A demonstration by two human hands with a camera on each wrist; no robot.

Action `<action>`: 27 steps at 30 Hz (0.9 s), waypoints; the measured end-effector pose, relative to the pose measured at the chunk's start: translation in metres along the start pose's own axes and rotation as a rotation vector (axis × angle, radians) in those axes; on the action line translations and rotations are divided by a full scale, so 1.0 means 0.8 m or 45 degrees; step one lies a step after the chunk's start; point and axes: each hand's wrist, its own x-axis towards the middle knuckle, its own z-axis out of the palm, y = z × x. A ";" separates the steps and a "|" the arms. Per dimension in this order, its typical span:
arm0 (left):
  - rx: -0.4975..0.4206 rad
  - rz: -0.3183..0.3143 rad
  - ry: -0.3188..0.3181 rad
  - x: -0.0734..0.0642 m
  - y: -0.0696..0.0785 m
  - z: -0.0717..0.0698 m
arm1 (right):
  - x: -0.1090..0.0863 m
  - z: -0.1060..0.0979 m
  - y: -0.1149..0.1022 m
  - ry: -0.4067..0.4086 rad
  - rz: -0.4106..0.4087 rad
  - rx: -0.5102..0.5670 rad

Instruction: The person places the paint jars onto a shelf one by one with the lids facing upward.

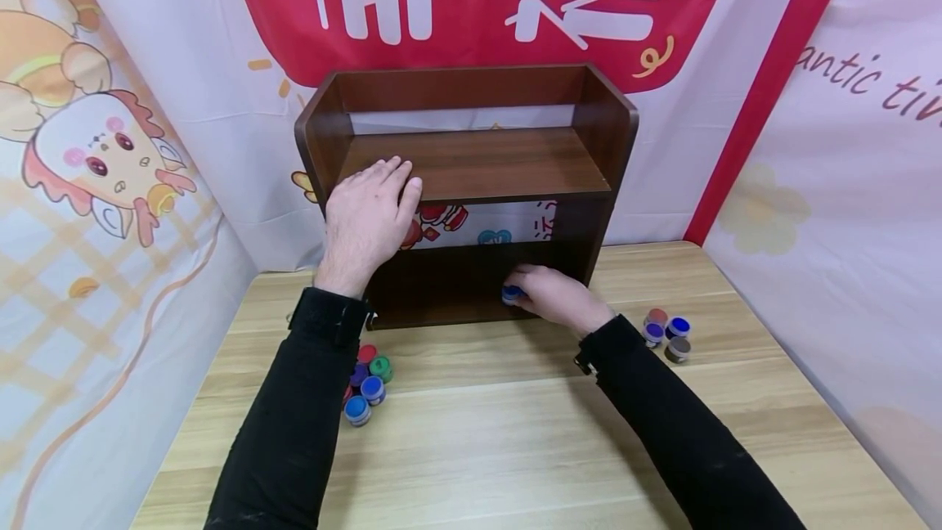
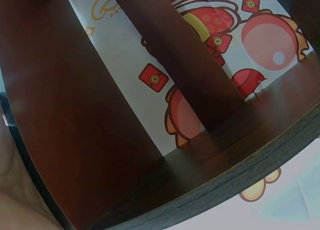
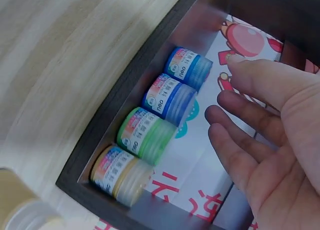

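A dark brown two-tier wooden shelf (image 1: pixel 478 166) stands at the back of the table. My left hand (image 1: pixel 371 215) rests at the left front of its upper board, fingers extended over the board; only a sliver of that palm (image 2: pixel 17 185) shows in the left wrist view. My right hand (image 1: pixel 555 297) is at the lower compartment, next to a blue paint jar (image 1: pixel 511 294). In the right wrist view its fingers are loosely bent and apart from a row of jars: blue (image 3: pixel 188 67), a second blue (image 3: pixel 170 98), green (image 3: pixel 146 135) and yellow (image 3: pixel 121 175).
Several paint jars, including a green jar (image 1: pixel 380 366) and a blue jar (image 1: pixel 356 410), stand by my left forearm. Right of the shelf is another small cluster with a dark jar (image 1: pixel 678 349) and a blue jar (image 1: pixel 678 327). Printed cloth (image 1: pixel 184 39) hangs behind the table (image 1: pixel 471 448).
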 end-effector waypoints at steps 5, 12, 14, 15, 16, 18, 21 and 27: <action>0.005 0.017 0.040 0.001 -0.001 0.002 | -0.016 -0.007 -0.002 0.013 0.015 0.012; 0.015 0.026 0.064 0.004 -0.003 0.006 | -0.043 -0.015 0.000 0.094 -0.021 -0.062; 0.014 0.025 0.060 0.004 -0.003 0.006 | -0.049 -0.016 0.001 0.098 -0.020 -0.077; 0.014 0.026 0.059 0.004 -0.003 0.006 | -0.052 -0.017 0.002 0.098 -0.020 -0.078; 0.013 0.027 0.060 0.004 -0.003 0.006 | -0.056 -0.017 0.003 0.095 -0.017 -0.074; 0.014 0.027 0.064 0.004 -0.003 0.006 | -0.061 -0.019 0.005 0.081 -0.010 -0.063; 0.015 0.026 0.066 0.004 -0.003 0.006 | -0.071 -0.020 0.010 0.072 -0.021 -0.046; 0.013 0.027 0.066 0.004 -0.003 0.006 | -0.089 -0.019 0.022 0.068 -0.020 -0.041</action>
